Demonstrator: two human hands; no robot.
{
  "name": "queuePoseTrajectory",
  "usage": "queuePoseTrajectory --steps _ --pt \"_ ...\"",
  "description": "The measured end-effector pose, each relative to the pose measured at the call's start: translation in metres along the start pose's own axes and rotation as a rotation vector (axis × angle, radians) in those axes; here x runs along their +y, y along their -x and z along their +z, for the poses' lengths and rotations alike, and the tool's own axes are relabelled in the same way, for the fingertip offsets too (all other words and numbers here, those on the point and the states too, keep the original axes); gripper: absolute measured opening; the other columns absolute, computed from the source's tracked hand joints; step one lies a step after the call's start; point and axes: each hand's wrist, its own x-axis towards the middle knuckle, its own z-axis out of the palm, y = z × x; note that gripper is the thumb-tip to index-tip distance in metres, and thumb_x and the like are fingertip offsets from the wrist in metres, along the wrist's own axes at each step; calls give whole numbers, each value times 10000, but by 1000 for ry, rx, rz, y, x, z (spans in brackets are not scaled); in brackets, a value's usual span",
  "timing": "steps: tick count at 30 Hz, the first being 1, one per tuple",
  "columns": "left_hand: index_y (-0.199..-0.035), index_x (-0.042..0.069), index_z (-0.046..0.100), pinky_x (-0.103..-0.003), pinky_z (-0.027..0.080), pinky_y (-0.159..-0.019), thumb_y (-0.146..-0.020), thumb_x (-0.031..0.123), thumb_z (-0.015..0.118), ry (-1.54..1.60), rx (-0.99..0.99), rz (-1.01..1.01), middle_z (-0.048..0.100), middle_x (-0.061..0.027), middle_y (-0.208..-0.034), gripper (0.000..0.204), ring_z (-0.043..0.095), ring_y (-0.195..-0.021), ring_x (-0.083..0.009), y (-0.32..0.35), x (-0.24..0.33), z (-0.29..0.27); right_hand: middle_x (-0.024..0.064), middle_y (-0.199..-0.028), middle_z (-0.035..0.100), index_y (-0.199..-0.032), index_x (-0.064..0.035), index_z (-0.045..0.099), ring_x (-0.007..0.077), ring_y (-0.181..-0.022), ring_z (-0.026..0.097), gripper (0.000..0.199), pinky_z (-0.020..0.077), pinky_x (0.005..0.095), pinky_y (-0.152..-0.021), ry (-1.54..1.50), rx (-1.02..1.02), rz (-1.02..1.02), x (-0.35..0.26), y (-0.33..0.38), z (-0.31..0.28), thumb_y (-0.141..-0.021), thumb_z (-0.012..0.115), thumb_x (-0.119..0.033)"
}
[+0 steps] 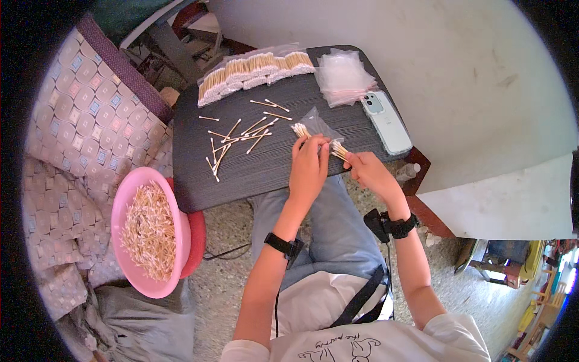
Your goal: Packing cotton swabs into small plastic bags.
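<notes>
My left hand [310,160] is closed on a small clear plastic bag [322,123] near the front edge of the dark table. Some cotton swabs [299,130] show at its fingertips, and I cannot tell whether they lie inside the bag or beside it. A bundle of cotton swabs [339,149] is pinched in my right hand [368,172], its white tips close to the bag. Several loose cotton swabs [244,137] lie scattered on the table to the left of my hands.
Filled bags of swabs [256,69] line the back of the black table [235,187]. At the right are a stack of clear bags [344,75] and a phone [389,127]. A pink basin [140,283] of swabs stands at the left; a bottle [408,172] is below the table's right side.
</notes>
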Motion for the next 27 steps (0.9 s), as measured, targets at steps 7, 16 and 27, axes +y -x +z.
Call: queuePoseTrajectory --steps 7,16,27 --pt "-940 23 515 -412 361 -928 -912 119 475 29 21 -50 634 -124 -982 108 557 -950 -311 1 -4 2 -51 -537 387 -781 -14 540 45 -434 331 371 280 214 -396 167 31 5 -4 0 -1 -935 451 -339" --pt "-954 18 541 -396 433 -802 -905 133 494 -51 26 -43 624 -121 -1002 133 534 -971 -315 4 -10 3 -71 -576 365 -798 -50 519 29 -471 302 320 246 193 -416 -201 -146 -61 -30 26 -1 -951 435 -318" --pt "-968 5 526 -398 451 -735 -927 138 466 101 54 -148 629 -149 -968 152 587 -845 -319 3 -13 4 69 -581 517 -758 17 562 147 -499 482 402 384 300 -495 175 20 -175 5 -12 11 -929 402 -310"
